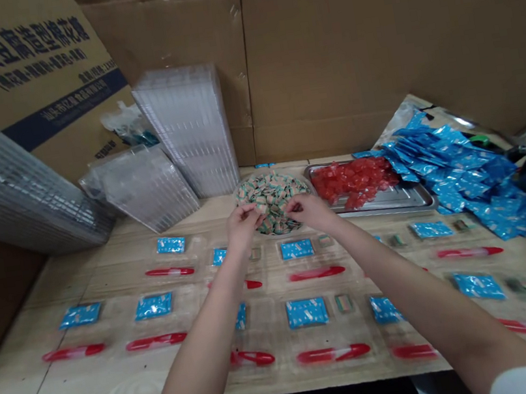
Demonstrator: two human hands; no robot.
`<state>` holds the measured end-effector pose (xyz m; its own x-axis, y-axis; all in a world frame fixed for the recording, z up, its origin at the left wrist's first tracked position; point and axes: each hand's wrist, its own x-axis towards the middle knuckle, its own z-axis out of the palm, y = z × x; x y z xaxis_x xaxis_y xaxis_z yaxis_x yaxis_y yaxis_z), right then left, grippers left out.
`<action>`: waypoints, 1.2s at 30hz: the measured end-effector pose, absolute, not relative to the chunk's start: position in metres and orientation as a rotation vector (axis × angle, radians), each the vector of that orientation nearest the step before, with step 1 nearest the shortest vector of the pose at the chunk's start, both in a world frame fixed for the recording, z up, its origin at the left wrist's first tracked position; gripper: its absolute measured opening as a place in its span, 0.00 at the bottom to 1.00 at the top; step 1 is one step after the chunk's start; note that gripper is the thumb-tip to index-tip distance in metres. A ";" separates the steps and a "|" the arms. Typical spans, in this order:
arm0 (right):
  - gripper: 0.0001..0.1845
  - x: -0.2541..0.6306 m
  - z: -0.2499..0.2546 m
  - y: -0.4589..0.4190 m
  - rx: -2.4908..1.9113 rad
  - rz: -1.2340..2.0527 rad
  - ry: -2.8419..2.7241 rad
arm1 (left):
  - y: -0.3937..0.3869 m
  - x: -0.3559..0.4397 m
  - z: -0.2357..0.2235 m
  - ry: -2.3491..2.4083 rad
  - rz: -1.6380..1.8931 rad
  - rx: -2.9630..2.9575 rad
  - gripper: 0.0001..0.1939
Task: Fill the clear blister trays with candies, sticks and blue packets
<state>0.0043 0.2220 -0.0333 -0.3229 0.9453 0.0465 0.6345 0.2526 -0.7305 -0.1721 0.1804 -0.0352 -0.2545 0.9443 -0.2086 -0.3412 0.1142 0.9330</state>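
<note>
Head view: the person leans over a wooden tabletop (88, 387); both bare hands meet above a round dish (243, 193) heaped with small green-and-cream wrapped sachets (273, 199), at the back of the table; the left hand (242, 226) and right hand (312, 211) sit at its near edge, just touching the heap; the fingertips (258, 211) of each hand are bunched together, though whether a sachet is pinched between them is too small to tell; to the right of the dish lies a steel tray (382, 203) of red wrapped pieces (352, 182), and beyond it a loose pile of blue sachets (461, 170); rows of clear plastic trays (270, 347) cover the front of the table, with blue packets (153, 305) and long red items (156, 341) lying in them; stacks of clear trays (191, 129) lean against a cardboard wall (344, 46) behind; a printed carton (27, 74) stands at the back left.
</note>
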 end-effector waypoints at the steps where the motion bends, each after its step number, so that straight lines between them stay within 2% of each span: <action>1: 0.05 0.005 -0.032 0.224 -1.441 0.906 -2.012 | 0.181 -0.172 -0.035 1.244 1.436 0.724 0.13; 5: 0.09 0.013 -0.030 0.231 -1.562 0.954 -1.955 | 0.186 -0.169 -0.033 1.262 1.437 0.875 0.12; 7: 0.07 0.016 -0.031 0.232 -1.613 0.794 -2.011 | 0.189 -0.166 -0.031 1.260 1.422 0.931 0.10; 10: 0.10 0.016 -0.032 0.231 -1.643 0.573 -2.131 | 0.190 -0.160 -0.028 1.231 1.422 0.948 0.10; 13: 0.10 0.012 -0.029 0.228 -1.716 0.467 -2.240 | 0.189 -0.156 -0.026 1.209 1.400 0.921 0.10; 17: 0.08 0.011 -0.024 0.228 -1.730 0.413 -2.294 | 0.186 -0.158 -0.027 1.236 1.354 0.908 0.11; 22: 0.11 0.021 -0.023 0.231 -1.664 0.484 -2.325 | 0.189 -0.163 -0.037 1.263 1.328 1.126 0.14; 29: 0.04 0.024 -0.023 0.228 -1.512 0.404 -2.386 | 0.187 -0.163 -0.042 1.360 1.196 1.378 0.19; 31: 0.04 0.023 -0.020 0.226 -1.491 0.486 -2.301 | 0.183 -0.163 -0.035 1.358 1.123 1.527 0.22; 34: 0.04 0.023 -0.012 0.225 -1.313 0.764 -2.135 | 0.180 -0.160 -0.021 1.265 0.914 1.837 0.31; 36: 0.06 0.023 -0.004 0.224 -1.196 0.964 -2.009 | 0.181 -0.156 -0.012 1.255 0.839 1.933 0.33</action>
<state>0.0227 0.2241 -0.0040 -0.4116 0.9022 0.1292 0.4634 0.3292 -0.8227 -0.1563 0.1809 -0.0120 0.3283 0.9322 0.1523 0.4972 -0.3076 0.8113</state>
